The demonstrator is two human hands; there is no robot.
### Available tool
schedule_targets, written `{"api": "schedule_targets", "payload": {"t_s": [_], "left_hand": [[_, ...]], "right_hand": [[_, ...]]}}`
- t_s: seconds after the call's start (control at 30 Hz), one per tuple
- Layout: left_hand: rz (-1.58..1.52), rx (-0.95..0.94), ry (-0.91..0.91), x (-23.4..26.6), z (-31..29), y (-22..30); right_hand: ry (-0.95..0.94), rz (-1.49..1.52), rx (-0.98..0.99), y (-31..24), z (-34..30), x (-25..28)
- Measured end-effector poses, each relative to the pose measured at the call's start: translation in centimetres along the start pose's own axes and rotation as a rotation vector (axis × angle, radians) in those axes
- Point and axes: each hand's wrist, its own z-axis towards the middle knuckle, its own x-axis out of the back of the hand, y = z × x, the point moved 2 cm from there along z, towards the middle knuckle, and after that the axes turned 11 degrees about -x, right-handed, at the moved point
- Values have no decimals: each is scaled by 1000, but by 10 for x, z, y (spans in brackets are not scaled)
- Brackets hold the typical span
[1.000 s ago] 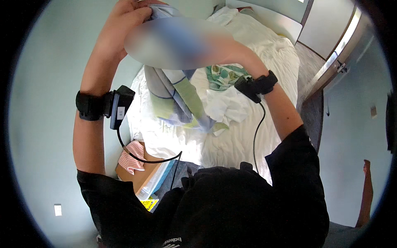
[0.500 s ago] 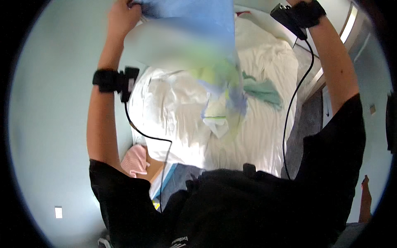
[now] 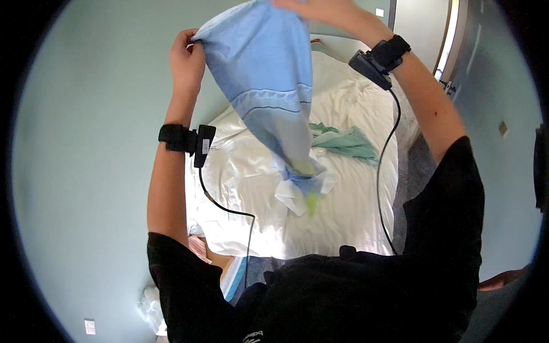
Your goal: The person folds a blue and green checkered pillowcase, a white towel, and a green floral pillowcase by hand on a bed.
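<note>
Two hands hold a patterned blue cloth (image 3: 260,63) in the head view. It hangs from the upper centre of the frame down to the middle, where its narrowed lower end, blurred and partly pale green, meets the white bed (image 3: 257,200). At the upper left, the person's left hand (image 3: 187,63) pinches the cloth's left corner between closed fingers. At the top edge, the right hand (image 3: 331,11) has its fingers closed on the cloth's upper part, the tips partly cut off. A green cloth (image 3: 351,146) lies crumpled on the bed, right of centre. At the lower left, a brown box-like container (image 3: 219,260), partly hidden by the black sleeve (image 3: 183,268), has a pink cloth (image 3: 198,247) at its far end; whether in or on it cannot be told.
</note>
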Motion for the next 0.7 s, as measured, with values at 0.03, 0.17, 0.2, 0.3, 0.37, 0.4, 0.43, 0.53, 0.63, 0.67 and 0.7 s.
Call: {"api": "schedule_targets", "payload": {"t_s": [0.03, 0.17, 0.2, 0.3, 0.37, 0.4, 0.43, 0.53, 0.63, 0.67, 0.7], "left_hand": [[-9, -2, -5, -6, 5, -2], [27, -61, 25, -2, 12, -16], [162, -104, -54, -6, 10, -13], [168, -144, -79, -16, 11, -17], [184, -96, -20, -14, 6, -20], [419, -191, -93, -16, 10, -18], [416, -180, -104, -13, 8, -18], [111, -35, 92, 1, 29, 0], [305, -409, -47, -24, 29, 14], [343, -414, -40, -23, 34, 14], [347, -423, -36, -19, 37, 7]], "right_hand": [[-4, -7, -8, 8, -5, 7], [0, 433, -307, -2, -13, 18], [-99, 425, -217, -6, -20, 14], [100, 534, -546, -13, -33, 22], [-58, 478, -495, -13, -28, 21], [-222, 423, -442, -14, -30, 18], [-233, 431, -449, -5, -33, 14], [140, 473, -695, 30, -17, 3], [132, 394, -255, 6, -17, 10], [158, 473, -300, 8, -15, 10], [184, 552, -345, 10, -12, 9]]}}
